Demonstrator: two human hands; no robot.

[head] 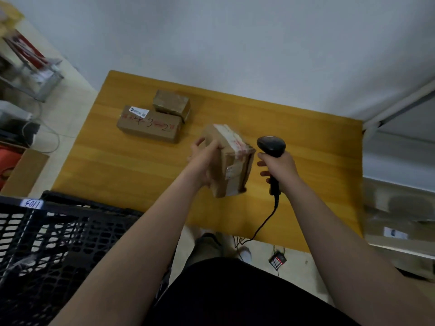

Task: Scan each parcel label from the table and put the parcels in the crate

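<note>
Two boxes [150,121] are left touching at the far left of the tabletop [306,147], beside a black crate [58,231]. A taped parcel [229,161] is gripped above the tabletop by the left hand [203,158], while a corded scanner [271,147] is clasped upright by the right hand [280,169] just beside it.

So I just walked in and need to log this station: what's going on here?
A person is working through parcels with a scanner. Their left hand holds a taped parcel over the table, and their right hand grips a corded barcode scanner just beside it. Two more lie at the table's far side: a long box with a white label, and a smaller box right behind it. The black crate stands at lower left.
</note>
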